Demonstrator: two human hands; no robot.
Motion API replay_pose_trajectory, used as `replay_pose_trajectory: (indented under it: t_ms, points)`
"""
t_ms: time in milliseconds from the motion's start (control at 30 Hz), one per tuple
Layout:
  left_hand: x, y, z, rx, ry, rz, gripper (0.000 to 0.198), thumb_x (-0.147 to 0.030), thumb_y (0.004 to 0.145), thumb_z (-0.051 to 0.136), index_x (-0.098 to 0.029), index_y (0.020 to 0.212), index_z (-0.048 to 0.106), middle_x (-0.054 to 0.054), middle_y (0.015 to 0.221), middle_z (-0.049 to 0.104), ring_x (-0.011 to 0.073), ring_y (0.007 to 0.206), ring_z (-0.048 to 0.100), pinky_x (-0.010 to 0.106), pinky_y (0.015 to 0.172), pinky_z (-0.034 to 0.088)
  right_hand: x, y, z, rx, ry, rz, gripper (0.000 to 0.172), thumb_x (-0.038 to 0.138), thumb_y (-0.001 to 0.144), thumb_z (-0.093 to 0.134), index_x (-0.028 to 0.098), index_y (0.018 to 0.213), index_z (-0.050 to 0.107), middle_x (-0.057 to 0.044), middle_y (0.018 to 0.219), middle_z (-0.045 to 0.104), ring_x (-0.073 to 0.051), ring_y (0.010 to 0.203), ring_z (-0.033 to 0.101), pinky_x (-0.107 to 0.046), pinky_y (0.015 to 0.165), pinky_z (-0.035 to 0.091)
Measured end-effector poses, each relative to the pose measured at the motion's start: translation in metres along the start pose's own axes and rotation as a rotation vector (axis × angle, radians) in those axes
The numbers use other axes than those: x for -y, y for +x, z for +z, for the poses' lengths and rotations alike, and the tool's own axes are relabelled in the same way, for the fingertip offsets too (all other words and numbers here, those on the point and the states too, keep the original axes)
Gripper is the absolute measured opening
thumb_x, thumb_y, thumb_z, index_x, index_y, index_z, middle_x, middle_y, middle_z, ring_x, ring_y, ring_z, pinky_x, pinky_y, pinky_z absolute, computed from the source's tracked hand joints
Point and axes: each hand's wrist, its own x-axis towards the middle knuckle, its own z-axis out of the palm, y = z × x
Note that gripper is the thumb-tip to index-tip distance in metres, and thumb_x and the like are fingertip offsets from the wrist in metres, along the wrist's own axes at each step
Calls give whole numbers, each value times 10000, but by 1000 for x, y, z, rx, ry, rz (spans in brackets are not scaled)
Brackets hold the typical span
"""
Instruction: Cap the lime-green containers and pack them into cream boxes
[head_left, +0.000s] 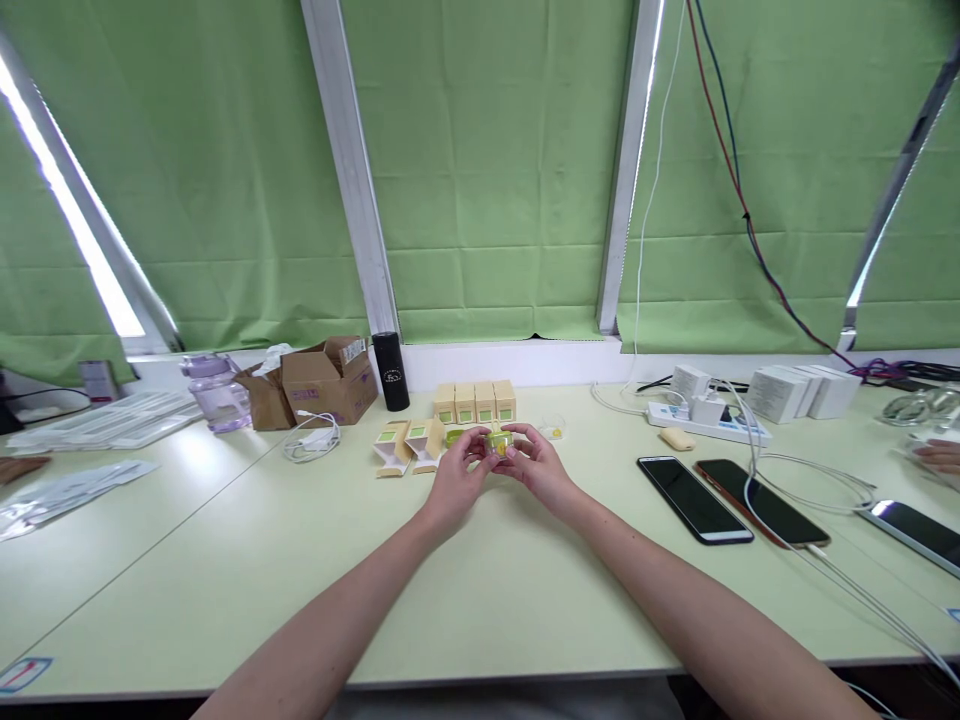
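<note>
Between my two hands is a small round container (500, 444), yellow-green and partly see-through. My left hand (463, 465) grips it from the left with thumb and fingers, and my right hand (536, 462) grips it from the right. Just left of my left hand, two small cream boxes with green labels (426, 440) stand with their flaps open. A green piece (454, 437) shows partly behind my left fingers. Behind my hands is a row of several closed cream boxes (475, 402). A clear piece with a yellow mark (553, 430) lies right of my right hand.
At the back left are a cardboard box (330, 380), a black bottle (391, 372), a purple water bottle (217, 393) and a white cable (315, 438). To the right lie phones (694, 500), a power strip (709, 420), white boxes (802, 393) and cables. Another person's hand (939, 457) shows at the right edge.
</note>
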Motion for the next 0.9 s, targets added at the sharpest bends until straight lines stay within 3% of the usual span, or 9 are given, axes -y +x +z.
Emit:
replay_pose_trajectory:
  t_ms: [200,500,900]
  points:
    - [4,-1,-1,-36,-18,31,454,-336,863,745,-228,1272,581,63,1089,640,194,991,642,387,943,556,1,0,-1,44,165,60,513,414,754,874,278,1188,635,-34,936,764,-230,850,757,-493,898,608]
    - [1,-4,-1,13,27,106,311,-353,960,635,-221,1236,585,82,1088,695,214,1031,683,406,959,541,-3,3,-13,9,263,92,277,340,873,698,240,1116,612,-71,895,777,-231,740,737,-423,752,590]
    - [4,-2,-1,-22,20,78,285,-362,938,653,-213,1177,605,83,1076,697,217,1023,677,383,917,546,-5,4,-13,23,233,93,308,382,846,732,243,1097,619,-63,886,773,-218,719,728,-388,701,580]
